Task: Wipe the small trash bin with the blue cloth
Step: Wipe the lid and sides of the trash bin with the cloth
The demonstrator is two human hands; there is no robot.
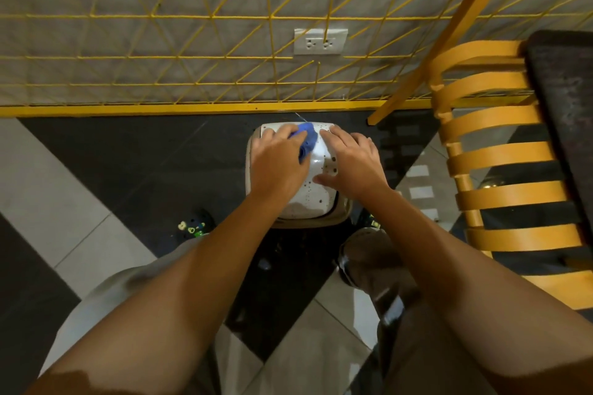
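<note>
- Two bare forearms reach forward from the bottom edge, over grey shorts and bent knees, above a floor of dark and pale grey tiles (48, 176).
- One small white speckled plastic trash bin (316, 192) stands on the dark tile between the person's feet, its domed lid facing up and its far edge close to the yellow base rail (160, 110).
- The left hand (278, 162) lies on the left half of the lid, fingers curled round one bunched blue cloth (307, 139) and pressing it to the lid near its far edge.
- The right hand (351, 161) rests flat on the right half of the lid, fingers spread and touching the surface, nothing pinched.
- One orange slatted wooden chair (500, 154) stands just right of the bin, leaving little room there; open floor lies to the left.
- Behind the rail rises one yellow wire grid (192, 42) before a grey wall, with one white double socket (320, 42) directly beyond the bin.
</note>
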